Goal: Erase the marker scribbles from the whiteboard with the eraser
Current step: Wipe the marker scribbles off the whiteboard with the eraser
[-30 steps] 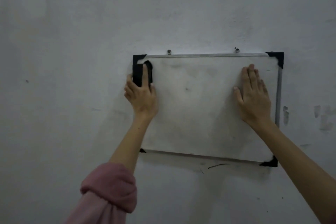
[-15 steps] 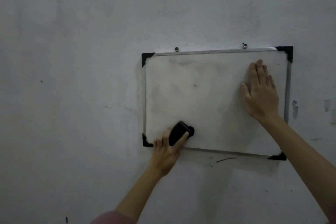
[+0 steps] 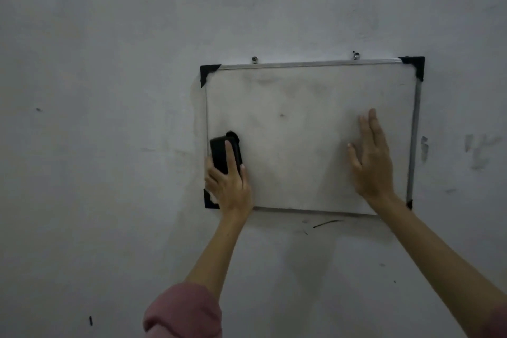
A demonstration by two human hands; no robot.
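A small whiteboard [image 3: 301,132] with a metal frame and black corner caps hangs on the wall. Its surface shows only faint grey smudges and one small dark speck near the middle. My left hand [image 3: 229,186] grips a black eraser [image 3: 225,153] and holds it upright against the board's lower left part, near the left frame. My right hand [image 3: 370,162] lies flat on the board's right side, fingers straight and pointing up.
The board hangs from two screws [image 3: 254,59] in a grey plaster wall [image 3: 109,90]. Dark marker streaks [image 3: 326,223] sit on the wall just below the frame, and grey smears [image 3: 478,151] lie to the board's right.
My left hand swept the eraser from the top left corner down to the bottom edge, then back up a little along the left side. My right hand slid lower on the board.
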